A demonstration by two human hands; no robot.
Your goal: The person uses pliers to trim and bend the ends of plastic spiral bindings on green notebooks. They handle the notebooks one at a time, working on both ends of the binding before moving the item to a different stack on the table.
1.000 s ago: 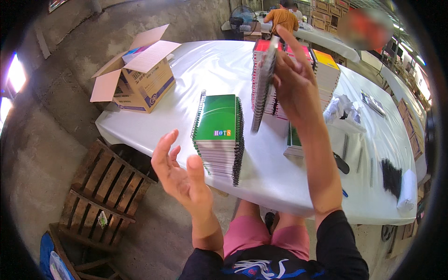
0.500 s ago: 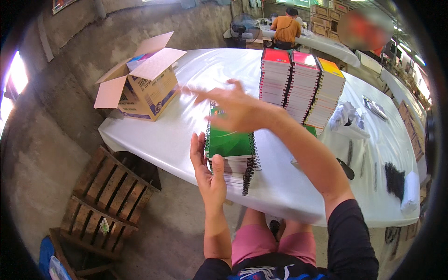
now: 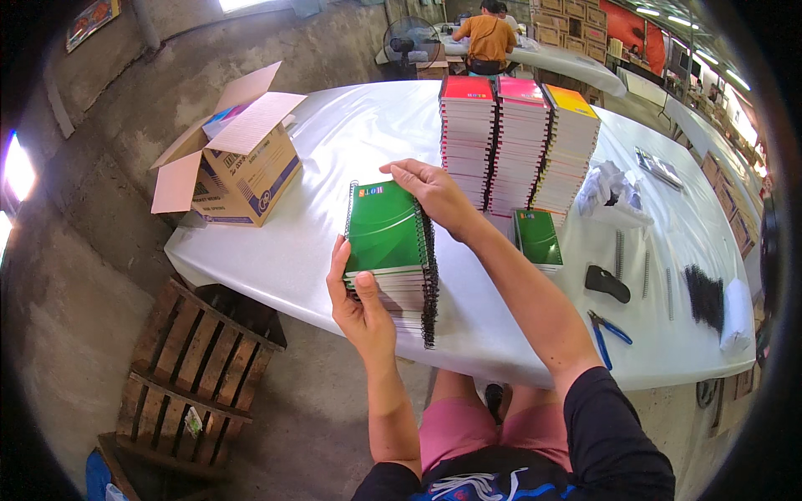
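Observation:
A stack of green spiral notebooks [image 3: 391, 250] stands on the white table [image 3: 276, 250] in front of me. My left hand [image 3: 357, 301] grips the stack's near left side, thumb on the top cover. My right hand [image 3: 436, 194] presses on the far right corner of the top notebook, by the black spiral binding. Behind it rise three tall notebook stacks, topped red [image 3: 466, 134], pink [image 3: 518, 142] and yellow [image 3: 566, 150]. A low green notebook pile [image 3: 537, 239] lies to the right.
An open cardboard box [image 3: 242, 159] sits at the table's left end. Blue-handled pliers [image 3: 606, 334], a black tool [image 3: 607, 284], loose spiral wires [image 3: 706, 294] and plastic wrap [image 3: 614, 188] lie on the right. A wooden pallet [image 3: 192, 367] lies on the floor. A person in orange [image 3: 487, 37] sits far behind.
A second ago my right hand held a notebook up by the tall stacks and my left hand was empty. The notebook now tops the green stack, with both hands on the stack.

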